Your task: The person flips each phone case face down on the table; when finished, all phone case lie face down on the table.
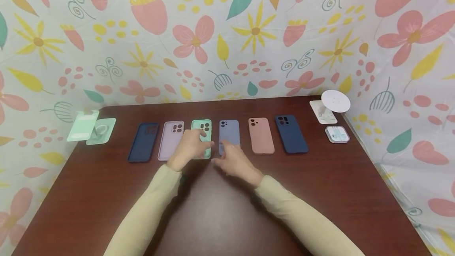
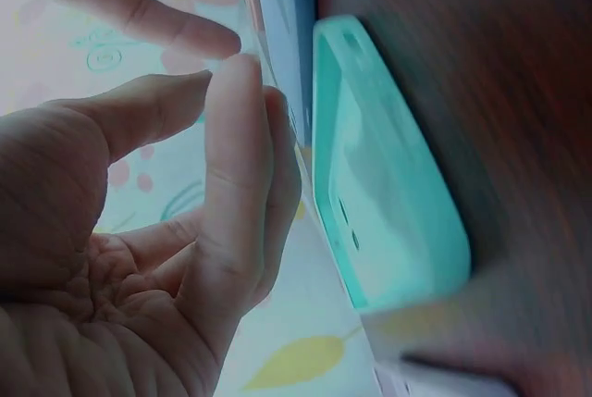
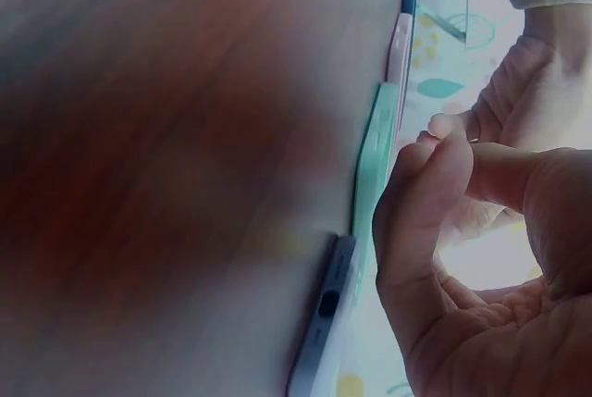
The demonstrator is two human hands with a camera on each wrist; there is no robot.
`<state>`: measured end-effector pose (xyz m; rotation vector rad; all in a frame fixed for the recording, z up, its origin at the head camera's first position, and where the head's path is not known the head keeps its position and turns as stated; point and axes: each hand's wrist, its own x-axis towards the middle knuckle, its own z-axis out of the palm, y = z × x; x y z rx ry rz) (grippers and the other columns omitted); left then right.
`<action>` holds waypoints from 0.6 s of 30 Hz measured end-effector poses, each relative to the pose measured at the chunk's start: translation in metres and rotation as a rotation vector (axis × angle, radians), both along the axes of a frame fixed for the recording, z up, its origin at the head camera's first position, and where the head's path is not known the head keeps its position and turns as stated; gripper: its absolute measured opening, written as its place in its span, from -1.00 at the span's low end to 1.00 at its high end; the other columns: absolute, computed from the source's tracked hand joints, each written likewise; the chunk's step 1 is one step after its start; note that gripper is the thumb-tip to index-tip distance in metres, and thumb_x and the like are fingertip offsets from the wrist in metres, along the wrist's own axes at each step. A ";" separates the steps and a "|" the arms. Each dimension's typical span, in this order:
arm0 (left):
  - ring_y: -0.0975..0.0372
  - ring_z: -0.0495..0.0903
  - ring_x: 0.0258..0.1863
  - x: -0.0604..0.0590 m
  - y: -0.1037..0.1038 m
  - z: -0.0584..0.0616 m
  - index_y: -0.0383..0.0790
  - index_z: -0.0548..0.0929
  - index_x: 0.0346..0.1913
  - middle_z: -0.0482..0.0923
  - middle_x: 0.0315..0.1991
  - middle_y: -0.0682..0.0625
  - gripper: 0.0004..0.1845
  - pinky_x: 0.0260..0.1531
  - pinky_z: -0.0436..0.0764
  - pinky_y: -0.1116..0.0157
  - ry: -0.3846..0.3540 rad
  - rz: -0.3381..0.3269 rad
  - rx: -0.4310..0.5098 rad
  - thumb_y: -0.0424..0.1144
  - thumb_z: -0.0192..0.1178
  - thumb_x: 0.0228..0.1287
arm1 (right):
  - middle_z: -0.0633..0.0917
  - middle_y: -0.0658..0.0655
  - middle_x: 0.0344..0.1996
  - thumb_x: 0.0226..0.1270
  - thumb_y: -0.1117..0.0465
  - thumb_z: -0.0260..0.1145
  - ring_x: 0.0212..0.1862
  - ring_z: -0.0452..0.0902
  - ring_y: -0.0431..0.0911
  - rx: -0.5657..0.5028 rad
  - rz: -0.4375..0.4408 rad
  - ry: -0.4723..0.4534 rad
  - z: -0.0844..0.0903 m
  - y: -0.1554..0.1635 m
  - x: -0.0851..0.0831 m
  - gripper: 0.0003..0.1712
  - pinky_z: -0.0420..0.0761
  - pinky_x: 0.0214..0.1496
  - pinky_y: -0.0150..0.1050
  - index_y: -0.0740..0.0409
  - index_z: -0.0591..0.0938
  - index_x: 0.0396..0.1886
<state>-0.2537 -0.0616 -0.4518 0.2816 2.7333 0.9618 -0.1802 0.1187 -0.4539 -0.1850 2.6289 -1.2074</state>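
Six phone cases lie in a row on the dark wooden table (image 1: 220, 208): navy (image 1: 143, 142), lilac (image 1: 171, 139), mint green (image 1: 201, 126), pale blue (image 1: 229, 131), pink (image 1: 261, 135) and navy (image 1: 291, 134). My left hand (image 1: 193, 147) hovers over the mint green case with relaxed, slightly bent fingers. In the left wrist view the fingers (image 2: 231, 156) stay apart from the mint case (image 2: 388, 203). My right hand (image 1: 231, 161) hangs at the near end of the pale blue case and holds nothing. Its loosely curled fingers (image 3: 425, 193) sit beside the mint case (image 3: 373, 166) and the blue case (image 3: 324, 341).
Two mint green flat packs (image 1: 93, 129) lie at the table's far left edge. A white round stand (image 1: 335, 101) and a small earphone box (image 1: 337, 134) sit at the far right. Floral cloth (image 1: 227, 42) walls in the table on three sides.
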 end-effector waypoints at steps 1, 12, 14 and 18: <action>0.21 0.75 -0.67 -0.007 -0.005 -0.010 -0.46 0.65 0.30 0.80 -0.48 -0.12 -0.37 -0.27 0.74 0.25 0.013 -0.006 -0.004 -0.04 0.48 0.38 | 0.69 0.09 -0.55 0.47 0.21 0.50 -0.65 0.63 -0.13 -0.009 0.006 -0.005 -0.001 -0.002 0.000 -0.11 0.64 -0.49 -0.28 0.36 0.30 0.64; 0.15 0.78 -0.58 -0.015 -0.037 -0.020 -0.50 0.54 0.42 0.80 -0.25 -0.23 -0.20 -0.15 0.72 0.20 -0.026 -0.046 -0.135 -0.06 0.55 0.27 | 0.71 0.09 -0.53 0.42 0.22 0.54 -0.65 0.63 -0.14 0.016 0.061 -0.027 -0.006 -0.020 -0.006 0.03 0.66 -0.52 -0.30 0.41 0.18 0.69; 0.17 0.77 -0.61 -0.005 -0.037 -0.006 -0.54 0.52 0.42 0.79 -0.16 -0.28 -0.20 -0.27 0.69 0.30 -0.038 -0.049 -0.122 -0.15 0.56 0.25 | 0.70 0.12 -0.53 0.42 0.23 0.54 -0.66 0.62 -0.13 0.007 0.066 -0.036 -0.006 -0.022 -0.007 0.02 0.64 -0.56 -0.30 0.40 0.19 0.68; 0.17 0.76 -0.61 0.010 -0.032 0.018 -0.53 0.55 0.40 0.78 -0.09 -0.30 -0.26 -0.39 0.61 0.38 -0.043 -0.036 -0.121 -0.25 0.56 0.22 | 0.69 0.14 -0.49 0.41 0.25 0.54 -0.66 0.62 -0.12 -0.009 0.077 -0.038 -0.006 -0.027 -0.009 -0.12 0.64 -0.59 -0.30 0.37 0.32 0.58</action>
